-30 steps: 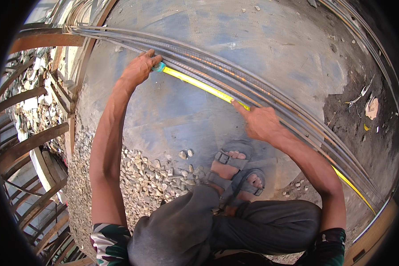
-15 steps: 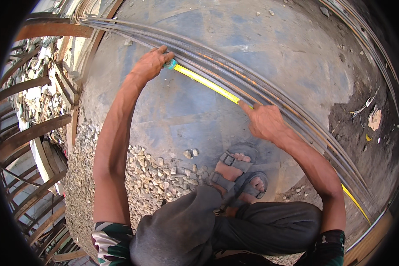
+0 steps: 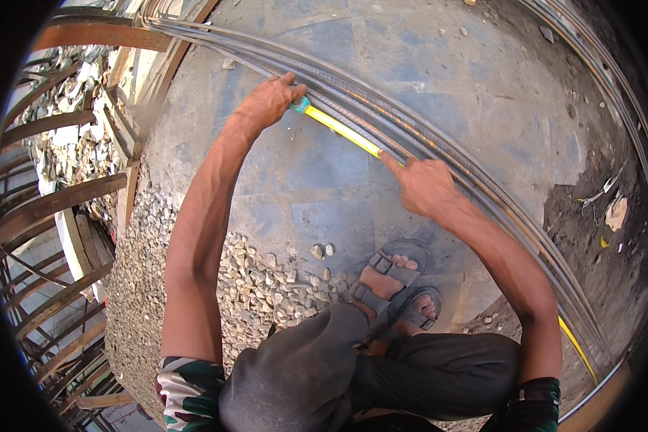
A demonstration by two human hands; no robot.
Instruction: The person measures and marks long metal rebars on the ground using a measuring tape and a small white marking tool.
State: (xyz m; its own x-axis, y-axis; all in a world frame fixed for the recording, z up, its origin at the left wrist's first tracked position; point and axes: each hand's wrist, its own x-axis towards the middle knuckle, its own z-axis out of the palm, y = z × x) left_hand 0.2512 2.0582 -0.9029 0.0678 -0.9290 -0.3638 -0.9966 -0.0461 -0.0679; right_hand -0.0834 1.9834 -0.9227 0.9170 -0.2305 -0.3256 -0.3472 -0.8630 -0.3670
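My left hand is closed around a small teal tape measure case, next to a bundle of long ribbed steel bars. From the case a yellow tape blade runs straight along the near side of the bars. My right hand has its index finger stretched onto the blade, with the other fingers curled over the bars. Its thumb is hard to make out. Past this hand, the blade is hidden under my forearm; a yellow stretch shows again at the lower right, beside the bar ends.
My sandalled feet stand on the grey floor. A gravel pile lies to the left. Wooden beams line the left edge, with rubble behind. More bars lie at far right, near dark soil with litter.
My right hand has slid along the bars toward my left hand, so less yellow blade shows between them. The whole view has shifted slightly. The left hand keeps its hold.
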